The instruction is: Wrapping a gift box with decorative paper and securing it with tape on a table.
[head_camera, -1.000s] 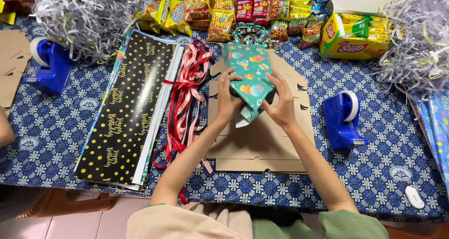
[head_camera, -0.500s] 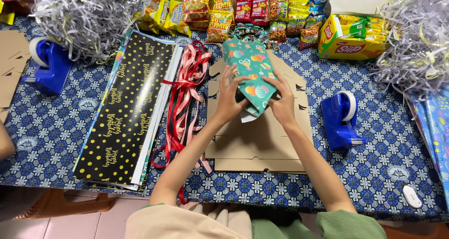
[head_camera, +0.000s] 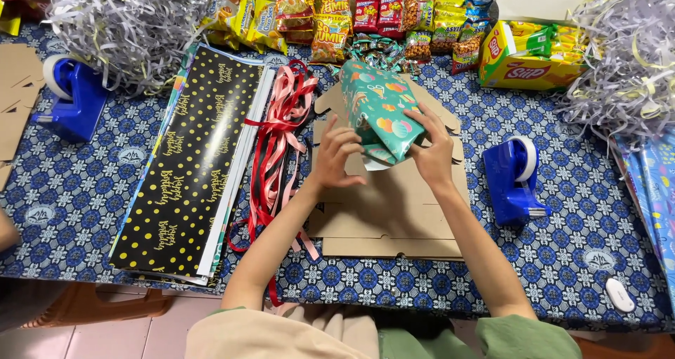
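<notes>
A box wrapped in teal patterned paper [head_camera: 378, 109] is tilted up over a stack of flat brown cardboard pieces [head_camera: 394, 211] in the middle of the table. My right hand [head_camera: 434, 150] grips its near right end. My left hand [head_camera: 336, 152] presses fingers against its near left end, where a white paper flap sticks out below. Both forearms reach in from the bottom of the head view.
Red and pink ribbons [head_camera: 281, 130] and black dotted wrapping sheets [head_camera: 193, 162] lie left. Blue tape dispensers stand at left [head_camera: 70, 99] and right [head_camera: 517, 180]. Snack packets [head_camera: 330, 18], a yellow snack box [head_camera: 531, 53] and shredded paper heaps [head_camera: 130, 21] line the back. A blue patterned cloth [head_camera: 70, 190] covers the table.
The wrapped box has tilted further and swung slightly; my left hand has slid from its side to the near end, and my right hand has shifted along the right end.
</notes>
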